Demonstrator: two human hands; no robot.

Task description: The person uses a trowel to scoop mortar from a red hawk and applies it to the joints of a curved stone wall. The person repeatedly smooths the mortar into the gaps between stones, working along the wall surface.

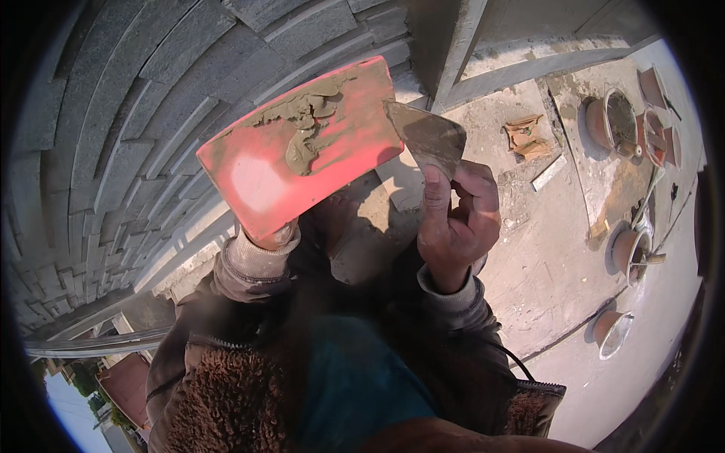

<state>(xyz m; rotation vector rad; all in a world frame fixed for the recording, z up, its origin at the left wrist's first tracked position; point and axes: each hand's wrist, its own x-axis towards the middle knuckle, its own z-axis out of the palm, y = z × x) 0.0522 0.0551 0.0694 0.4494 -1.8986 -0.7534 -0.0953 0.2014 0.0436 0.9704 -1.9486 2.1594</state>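
My left hand (pixel 270 238), largely hidden beneath a pink rectangular board (pixel 278 189), holds it up by its near side. Grey-green wet mortar (pixel 306 147) is smeared and heaped on the board's face. A flat triangular trowel blade (pixel 429 134), coated in mortar, rests at the board's right edge; my right hand (pixel 461 215) is closed on it from below, the thumb pressed against the blade.
A stacked grey stone wall (pixel 136 128) rises at the left. On the paved floor (pixel 544 264) at the right stand several bowls (pixel 600 123) with tools, beside a crumpled brown scrap (pixel 523 136) and a pale strip (pixel 549 172). My bare foot shows below the board.
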